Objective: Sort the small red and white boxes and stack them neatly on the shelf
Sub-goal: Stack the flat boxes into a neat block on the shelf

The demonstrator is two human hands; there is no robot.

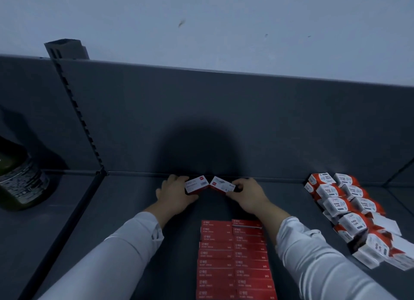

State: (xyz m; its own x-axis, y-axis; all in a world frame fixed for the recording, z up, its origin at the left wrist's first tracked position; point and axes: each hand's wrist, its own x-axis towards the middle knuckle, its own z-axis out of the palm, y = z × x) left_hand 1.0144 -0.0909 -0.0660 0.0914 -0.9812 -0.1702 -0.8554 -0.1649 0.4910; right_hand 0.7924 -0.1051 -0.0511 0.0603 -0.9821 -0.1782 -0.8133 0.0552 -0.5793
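Far back on the shelf, the left hand grips the left box and the right hand grips the right box, both red-and-white, their corners touching. Nearer, two columns of red boxes read 订书钉. The print on the jumbled heap at right is illegible.

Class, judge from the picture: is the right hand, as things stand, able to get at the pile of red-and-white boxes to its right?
Likely yes, though not freely: the right hand holds a small box, so it must release that first. Bare shelf lies between hand and pile.
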